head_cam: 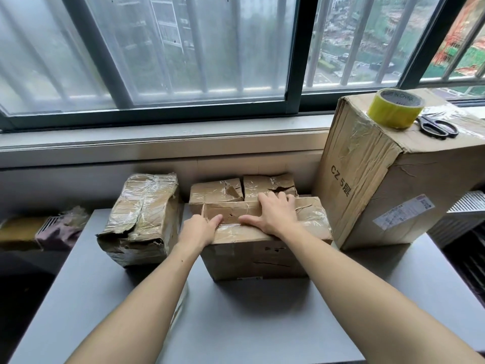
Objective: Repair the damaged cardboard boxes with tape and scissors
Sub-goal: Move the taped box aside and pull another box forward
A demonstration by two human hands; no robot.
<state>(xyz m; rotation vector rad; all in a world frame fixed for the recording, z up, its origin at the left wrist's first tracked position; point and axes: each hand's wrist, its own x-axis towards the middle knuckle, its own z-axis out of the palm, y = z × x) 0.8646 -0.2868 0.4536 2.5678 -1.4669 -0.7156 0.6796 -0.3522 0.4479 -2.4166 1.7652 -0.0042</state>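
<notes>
Both hands, left (200, 227) and right (273, 214), press flat-fingered on the middle box (262, 248) flaps on the table (236, 324); next likely fetch tape (395, 108) and scissors (437, 126) from the tall box (372, 185)

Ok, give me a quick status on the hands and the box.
Both hands, left and right, flat on middle box flaps. Tape roll and scissors untouched on tall box. Nothing blocking.

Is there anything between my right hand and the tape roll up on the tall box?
Nothing visible blocks it. The right hand rests on the middle box; the tape roll stands on top of the tall box to its right, beside the scissors. The hand only has to lift past that box's upper edge.
</notes>
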